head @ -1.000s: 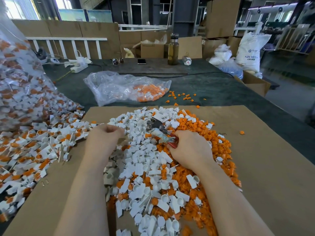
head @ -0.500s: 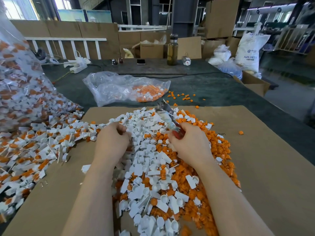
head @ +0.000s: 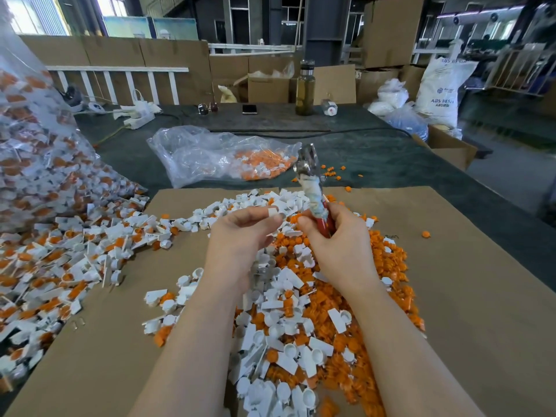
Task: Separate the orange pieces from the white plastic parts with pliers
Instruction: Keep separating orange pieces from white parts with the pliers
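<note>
Fingers (head: 272, 219) of the left hand (head: 240, 239) pinch a small white plastic part (head: 273, 212); the right hand (head: 337, 239) grips red-handled metal pliers (head: 313, 188) upright above the brown cardboard sheet (head: 481, 296).

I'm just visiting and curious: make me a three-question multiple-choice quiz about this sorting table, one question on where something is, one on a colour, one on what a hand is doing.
1. Where does the clear bag with loose orange pieces lie?
A. On the cardboard sheet, under the wrists
B. On the dark table beyond the cardboard sheet
C. On the floor

2. What colour are the bare ends of the pliers' handles?
A. Red
B. Blue
C. Yellow

3. What is the left hand doing?
A. Lying flat on the pile
B. Gripping the pliers
C. Pinching a small white part

Answers:
1 B: the clear bag lies on the dark table, past the far edge of the cardboard sheet.
2 A: the pliers show red below their wrapping, in the right hand.
3 C: the left hand pinches a white part at its fingertips.
</note>
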### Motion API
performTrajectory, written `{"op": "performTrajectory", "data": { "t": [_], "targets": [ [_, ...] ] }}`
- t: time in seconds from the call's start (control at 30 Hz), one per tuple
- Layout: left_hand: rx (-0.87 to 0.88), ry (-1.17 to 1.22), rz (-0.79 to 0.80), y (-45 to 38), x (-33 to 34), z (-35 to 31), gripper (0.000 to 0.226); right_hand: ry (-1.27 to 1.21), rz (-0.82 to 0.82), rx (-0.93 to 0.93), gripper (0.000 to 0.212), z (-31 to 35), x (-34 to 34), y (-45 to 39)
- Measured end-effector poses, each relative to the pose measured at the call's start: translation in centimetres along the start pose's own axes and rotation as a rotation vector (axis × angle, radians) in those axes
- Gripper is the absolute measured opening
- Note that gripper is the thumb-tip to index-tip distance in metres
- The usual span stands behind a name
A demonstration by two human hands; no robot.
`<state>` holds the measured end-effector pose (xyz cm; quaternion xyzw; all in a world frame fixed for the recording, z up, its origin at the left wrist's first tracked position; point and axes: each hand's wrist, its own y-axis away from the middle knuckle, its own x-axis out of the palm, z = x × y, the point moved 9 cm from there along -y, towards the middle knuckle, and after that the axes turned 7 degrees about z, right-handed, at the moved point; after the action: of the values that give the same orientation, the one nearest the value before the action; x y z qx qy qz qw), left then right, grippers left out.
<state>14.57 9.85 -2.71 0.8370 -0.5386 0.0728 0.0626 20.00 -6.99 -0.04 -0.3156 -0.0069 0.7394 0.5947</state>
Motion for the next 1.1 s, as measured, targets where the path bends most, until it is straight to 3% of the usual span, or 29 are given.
{"op": "performTrajectory", "data": {
  "t": [0.5,0.73,1.1],
  "targets": [
    [0.005,0.032,0.069,0.9,2.1,-0.5,0.007,0.076,-0.120,-0.049,0.015,0.6,-0.7,0.3],
    [0.096,-0.071,0.066,1.0,2.3,-1.3,0.007,0.094,-0.190,-0.069,0.017,1.0,-1.3,0.7],
    [0.169,-0.223,-0.002,1.0,2.1,-1.9,0.017,0.076,-0.160,-0.070,0.014,0.7,-0.9,0.5]
  ]
}}
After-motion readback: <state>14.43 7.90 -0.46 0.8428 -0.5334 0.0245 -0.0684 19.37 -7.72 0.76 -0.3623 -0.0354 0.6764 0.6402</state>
